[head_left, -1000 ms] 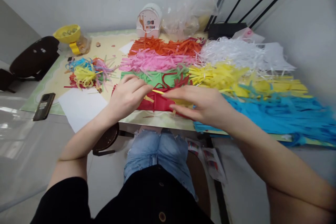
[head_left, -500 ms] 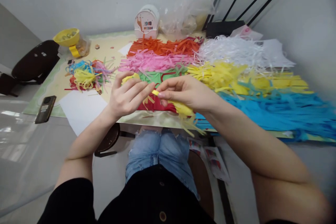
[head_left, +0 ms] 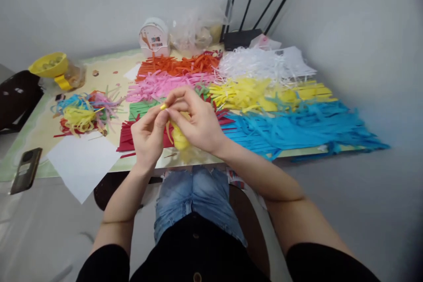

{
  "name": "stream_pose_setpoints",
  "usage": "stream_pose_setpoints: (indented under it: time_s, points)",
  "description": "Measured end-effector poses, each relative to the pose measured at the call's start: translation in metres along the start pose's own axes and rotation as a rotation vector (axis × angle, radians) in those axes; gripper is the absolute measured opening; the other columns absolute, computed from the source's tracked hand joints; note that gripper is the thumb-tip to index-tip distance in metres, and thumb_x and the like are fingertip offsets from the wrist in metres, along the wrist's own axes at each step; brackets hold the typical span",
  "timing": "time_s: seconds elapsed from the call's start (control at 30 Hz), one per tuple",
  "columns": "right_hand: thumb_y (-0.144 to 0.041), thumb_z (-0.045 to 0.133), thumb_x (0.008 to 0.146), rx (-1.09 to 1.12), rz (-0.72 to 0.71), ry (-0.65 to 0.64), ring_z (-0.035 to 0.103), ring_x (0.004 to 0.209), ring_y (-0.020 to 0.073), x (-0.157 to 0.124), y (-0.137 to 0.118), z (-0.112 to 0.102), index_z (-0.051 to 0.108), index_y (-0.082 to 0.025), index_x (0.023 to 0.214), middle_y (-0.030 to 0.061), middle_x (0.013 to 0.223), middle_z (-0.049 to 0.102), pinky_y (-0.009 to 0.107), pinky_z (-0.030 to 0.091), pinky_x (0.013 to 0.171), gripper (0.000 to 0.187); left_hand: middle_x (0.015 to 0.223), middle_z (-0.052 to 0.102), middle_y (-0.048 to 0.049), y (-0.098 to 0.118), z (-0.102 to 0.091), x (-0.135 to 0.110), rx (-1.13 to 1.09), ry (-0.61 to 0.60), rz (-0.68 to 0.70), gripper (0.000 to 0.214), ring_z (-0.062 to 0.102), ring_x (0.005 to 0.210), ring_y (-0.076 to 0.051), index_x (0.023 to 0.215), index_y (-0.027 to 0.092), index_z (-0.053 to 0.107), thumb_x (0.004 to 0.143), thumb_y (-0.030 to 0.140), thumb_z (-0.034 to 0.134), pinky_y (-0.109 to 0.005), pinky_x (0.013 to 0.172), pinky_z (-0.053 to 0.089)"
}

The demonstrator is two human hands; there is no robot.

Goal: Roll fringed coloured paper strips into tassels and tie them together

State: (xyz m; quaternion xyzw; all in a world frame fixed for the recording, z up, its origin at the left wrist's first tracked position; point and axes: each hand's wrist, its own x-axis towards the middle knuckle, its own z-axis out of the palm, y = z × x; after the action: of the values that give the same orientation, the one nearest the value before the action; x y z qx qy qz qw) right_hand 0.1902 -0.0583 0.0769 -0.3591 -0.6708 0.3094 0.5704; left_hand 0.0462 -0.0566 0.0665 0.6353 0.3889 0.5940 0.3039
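Yellow fringed-paper bundle [head_left: 180, 139], pinched in the grip — left hand [head_left: 148, 135] and right hand [head_left: 200, 123] meet at its thin tip, probably to keep it tight; it hangs by the near edge of the pale-yellow table [head_left: 109, 62]. Red paper strips [head_left: 125, 137] and blue paper strips [head_left: 307, 128] seem sorted by colour, blue spilling past the edge. White paper sheet [head_left: 82, 163] overhangs too — more moving room around it.

A black router [head_left: 243, 39] (antennas [head_left: 248, 4] up) stands beside a plastic bag [head_left: 191, 37].
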Motion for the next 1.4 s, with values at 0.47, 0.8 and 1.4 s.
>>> stream_pose_setpoints:
  time_s: [0.47,0.8,1.4]
  points:
    - [-0.028,0.053,0.100,-0.730,0.091,0.049,0.072,0.093,0.0207,0.071,0.120,-0.100,0.079,-0.015,0.100,0.0119,0.102,0.080,0.030,0.054,0.089,0.030,0.068,0.061,0.0073,0.014,-0.091,0.042,-0.192,0.292,0.107,0.016,0.057,0.064,-0.005,0.092,0.025,0.076,0.095,0.041,0.074,-0.034,0.077,0.056]
    - [-0.015,0.035,0.100,-0.842,0.126,-0.410,0.063,0.133,0.0332,0.174,0.190,0.020,0.070,-0.002,0.136,0.0224,0.140,0.070,0.046,0.043,0.118,0.051,0.061,0.058,0.0052,-0.049,-0.088,0.073,-0.193,0.357,-0.060,0.039,0.051,0.053,-0.009,0.081,0.023,0.066,0.084,0.058,0.082,-0.026,0.061,0.052]
    - [-0.019,0.038,0.103,-0.915,-0.094,-0.976,0.061,0.129,0.0324,0.260,0.306,0.161,0.060,0.005,0.141,0.0330,0.147,0.058,0.043,0.043,0.112,0.050,0.066,0.061,-0.0006,-0.115,-0.053,0.051,-0.304,0.134,-0.539,0.040,0.056,0.065,-0.014,0.084,0.021,0.072,0.095,0.060,0.068,-0.030,0.071,0.048]
